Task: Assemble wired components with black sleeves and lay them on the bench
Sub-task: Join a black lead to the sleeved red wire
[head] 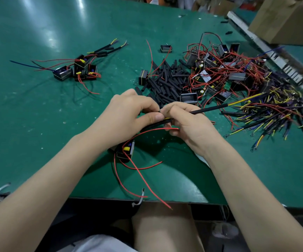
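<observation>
While fingers (156, 116) pinch sleeve (158, 123) (black).

Before you: one workbench (37, 124) with a green mat top, scuffed and flecked with pale marks, its dark front edge nearest you. Overhead light leaves bright streaks across its far left. At your far right, one brown cardboard box (283, 20) beside a pale rail (252, 35).

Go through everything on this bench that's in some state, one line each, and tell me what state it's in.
left hand: pinching a black sleeve
right hand: gripping a sleeved yellow wire
black sleeve: held between both hands
sleeved yellow wire: raised, yellow tip bare
component with red wires: below the left hand
finished assemblies: lying grouped at left
loose black sleeves: piled, unused
unassembled components: tangled heap
</observation>
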A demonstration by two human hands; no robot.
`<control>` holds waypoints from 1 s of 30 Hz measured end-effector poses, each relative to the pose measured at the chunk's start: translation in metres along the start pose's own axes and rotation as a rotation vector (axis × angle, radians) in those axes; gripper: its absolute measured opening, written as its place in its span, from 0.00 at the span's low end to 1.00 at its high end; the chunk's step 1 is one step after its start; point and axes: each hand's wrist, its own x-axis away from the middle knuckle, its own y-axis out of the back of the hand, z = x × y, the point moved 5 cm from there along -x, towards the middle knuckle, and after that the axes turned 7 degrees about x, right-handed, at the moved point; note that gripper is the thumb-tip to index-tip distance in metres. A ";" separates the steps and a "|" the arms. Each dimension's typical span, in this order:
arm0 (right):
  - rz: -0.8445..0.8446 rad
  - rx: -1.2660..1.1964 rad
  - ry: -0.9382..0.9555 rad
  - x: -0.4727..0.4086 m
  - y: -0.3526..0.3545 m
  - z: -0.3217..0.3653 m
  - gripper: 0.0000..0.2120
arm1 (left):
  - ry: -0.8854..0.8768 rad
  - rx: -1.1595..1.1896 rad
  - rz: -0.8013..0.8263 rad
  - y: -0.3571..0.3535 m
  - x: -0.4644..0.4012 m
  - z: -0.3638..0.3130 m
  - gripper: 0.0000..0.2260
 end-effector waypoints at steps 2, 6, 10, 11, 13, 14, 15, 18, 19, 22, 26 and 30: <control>0.022 -0.010 -0.002 0.001 -0.002 0.001 0.07 | 0.019 -0.008 0.006 0.000 0.000 0.002 0.07; 0.011 -0.013 -0.001 0.003 -0.003 0.001 0.09 | 0.093 0.088 -0.046 0.006 0.001 0.008 0.05; -0.035 0.065 0.029 0.004 -0.001 0.003 0.12 | 0.118 0.075 -0.038 0.009 0.002 0.009 0.06; -0.041 0.078 0.045 0.004 -0.001 0.003 0.13 | 0.114 0.058 -0.011 0.008 0.002 0.007 0.07; -0.048 0.083 0.065 0.004 -0.001 0.004 0.14 | 0.117 0.011 0.052 0.006 0.001 0.006 0.08; -0.046 0.086 0.072 0.004 0.000 0.005 0.14 | 0.121 -0.020 0.087 0.005 0.000 0.006 0.08; -0.033 0.090 0.072 0.003 0.000 0.005 0.13 | 0.123 -0.053 0.127 0.005 -0.001 0.006 0.09; 0.068 0.080 0.006 0.003 -0.004 0.002 0.03 | 0.097 -0.112 0.245 0.002 -0.004 0.005 0.09; 0.088 0.055 -0.017 0.004 -0.005 0.000 0.03 | 0.085 -0.101 0.256 0.001 -0.004 0.005 0.09; 0.043 0.005 -0.005 0.004 -0.003 0.002 0.05 | 0.147 0.068 0.133 0.004 -0.003 0.006 0.09; -0.086 -0.015 0.064 0.003 0.004 0.007 0.17 | 0.374 0.326 -0.013 0.010 0.010 0.024 0.12; -0.094 -0.028 0.089 0.004 0.004 0.009 0.18 | 0.505 0.390 0.220 0.005 0.026 0.031 0.17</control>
